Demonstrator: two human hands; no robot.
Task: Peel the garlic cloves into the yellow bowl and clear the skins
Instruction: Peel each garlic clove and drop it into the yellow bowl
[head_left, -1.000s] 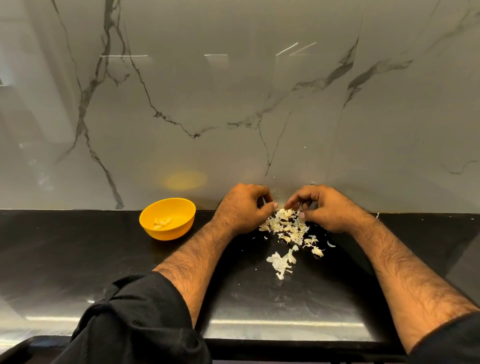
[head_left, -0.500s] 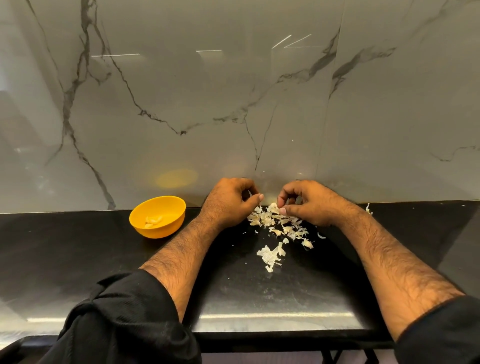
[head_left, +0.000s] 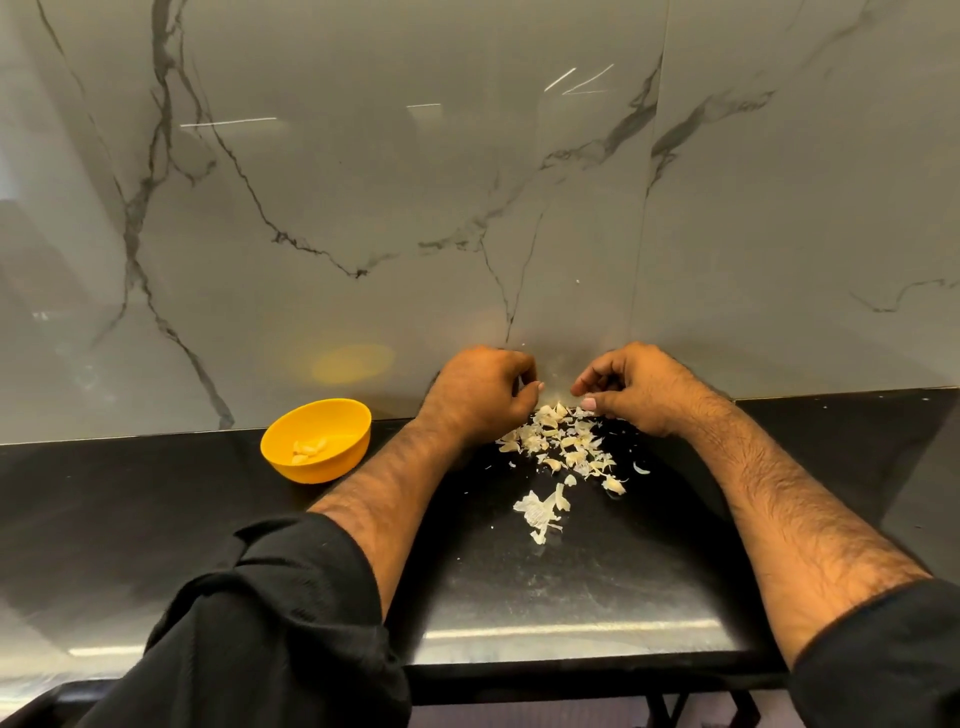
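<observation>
Glossy black countertop (head_left: 130, 519), grey-veined white marble wall (head_left: 363, 182) behind it, black sleeves (head_left: 270, 639) in the foreground

Both forearms reach forward, black sleeves pushed up. The left hand (head_left: 480, 397) and right hand (head_left: 631, 387) face each other, near but apart, fingers curled inward, knuckles up.

No text, label, brand, number or sign can be read anywhere in this view.
</observation>
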